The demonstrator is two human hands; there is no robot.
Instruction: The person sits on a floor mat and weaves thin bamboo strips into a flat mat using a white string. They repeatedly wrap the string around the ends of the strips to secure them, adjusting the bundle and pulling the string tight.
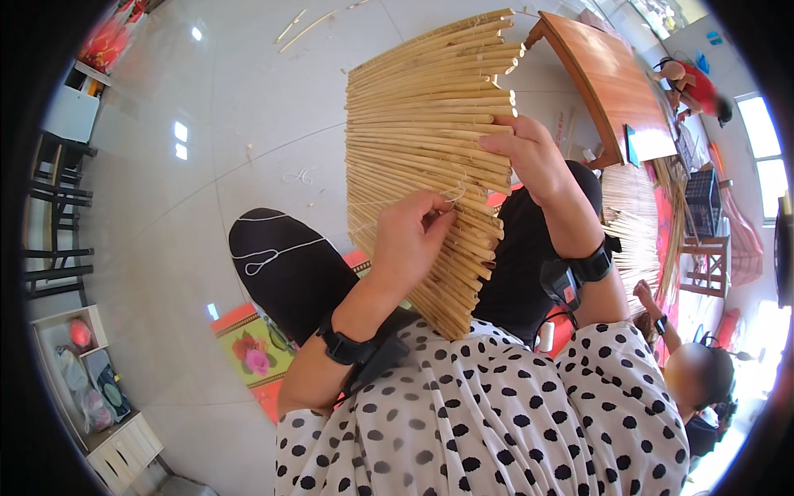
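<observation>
A mat of pale yellow reed stalks [422, 124], laid side by side, slants across my lap with its cut ends toward the right. My right hand [536, 161] grips the mat's right edge, the thumb on top and the fingers behind. Low over the stalks, my left hand [415, 236] is closed in a pinch on a thin white string [455, 195] that runs across the mat. A loose looped end of string [263, 263] trails over my dark left knee.
A patterned red and green mat [248, 351] lies on the tiled floor. A brown wooden table [591, 70] stands at far right. Two other people [699, 87] are at the right, one beside another reed mat [633, 219]. Black stools [58, 198] and a cabinet [124, 442] line the left.
</observation>
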